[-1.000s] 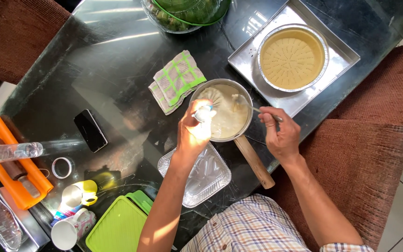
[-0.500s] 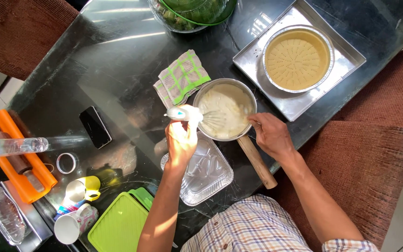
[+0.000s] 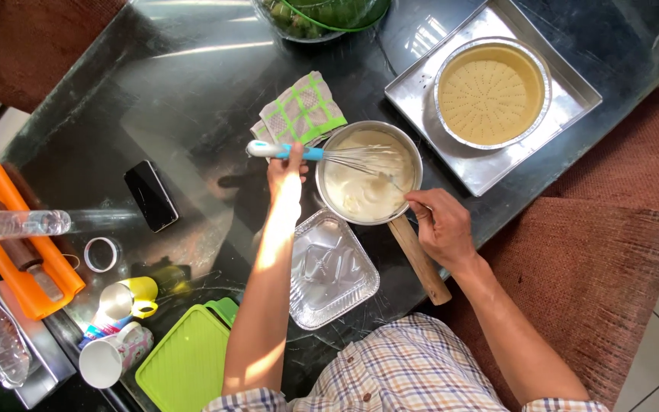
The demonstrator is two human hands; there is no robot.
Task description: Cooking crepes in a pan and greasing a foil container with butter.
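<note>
Left hand grips the whisk lying left-right, wires in the saucepan; right hand pinches its rim.

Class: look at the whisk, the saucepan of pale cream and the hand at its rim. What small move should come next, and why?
Probably another sweep of the whisk through the cream: the left hand grips its blue handle, its wires lie in the saucepan, and the right hand steadies the rim.

Phone; foil tray; green lid; crust tin.
</note>
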